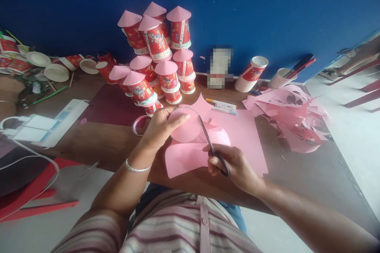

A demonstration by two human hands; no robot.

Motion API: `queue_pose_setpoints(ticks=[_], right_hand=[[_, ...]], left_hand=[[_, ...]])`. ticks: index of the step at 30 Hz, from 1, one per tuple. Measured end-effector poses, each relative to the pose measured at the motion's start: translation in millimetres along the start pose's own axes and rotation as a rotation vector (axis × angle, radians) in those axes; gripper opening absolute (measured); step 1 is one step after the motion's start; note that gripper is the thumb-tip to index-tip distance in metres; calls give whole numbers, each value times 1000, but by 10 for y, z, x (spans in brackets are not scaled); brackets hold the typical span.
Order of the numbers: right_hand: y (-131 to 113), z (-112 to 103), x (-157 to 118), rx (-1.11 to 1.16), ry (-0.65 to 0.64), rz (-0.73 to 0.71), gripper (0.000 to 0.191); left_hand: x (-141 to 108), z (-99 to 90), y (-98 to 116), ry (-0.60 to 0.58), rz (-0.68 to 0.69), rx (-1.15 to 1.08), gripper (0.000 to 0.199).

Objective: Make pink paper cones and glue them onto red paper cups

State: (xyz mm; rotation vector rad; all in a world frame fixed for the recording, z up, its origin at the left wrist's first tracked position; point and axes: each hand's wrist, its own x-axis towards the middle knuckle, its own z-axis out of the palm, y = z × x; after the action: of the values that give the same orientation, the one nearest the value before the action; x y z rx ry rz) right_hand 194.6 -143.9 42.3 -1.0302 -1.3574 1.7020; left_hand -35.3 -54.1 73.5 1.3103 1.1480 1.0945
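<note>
My left hand (163, 124) is closed on a sheet of pink paper (185, 128), thumb on top, with a round shape showing in it. In my right hand (233, 164) is a pair of scissors (209, 138) with dark handles, its blades pointing up and left along the edge of the round part. A curled flap of the pink paper hangs below the blades, over the table. More flat pink paper (246, 130) lies under and to the right of the work. Beside my left hand rests a roll of tape (139, 125).
Behind my hands stand several stacked red paper cups with pink cone tops (166, 73). Pink paper scraps (293, 114) pile up at the right, near a pen cup (282, 78). Markers (221, 106) lie mid-table. A power strip (63, 122) with white cables sits left.
</note>
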Motion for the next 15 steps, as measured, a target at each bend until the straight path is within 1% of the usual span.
queue_pose_setpoints(ticks=[7,15], right_hand=[[6,5,4,-17,4,-14,37],[-2,10,-1,-35,3,-6,41]], left_hand=[[-14,17,34,8,-11,-23,32],[-12,-16,-3,-4,-14,-7,32]])
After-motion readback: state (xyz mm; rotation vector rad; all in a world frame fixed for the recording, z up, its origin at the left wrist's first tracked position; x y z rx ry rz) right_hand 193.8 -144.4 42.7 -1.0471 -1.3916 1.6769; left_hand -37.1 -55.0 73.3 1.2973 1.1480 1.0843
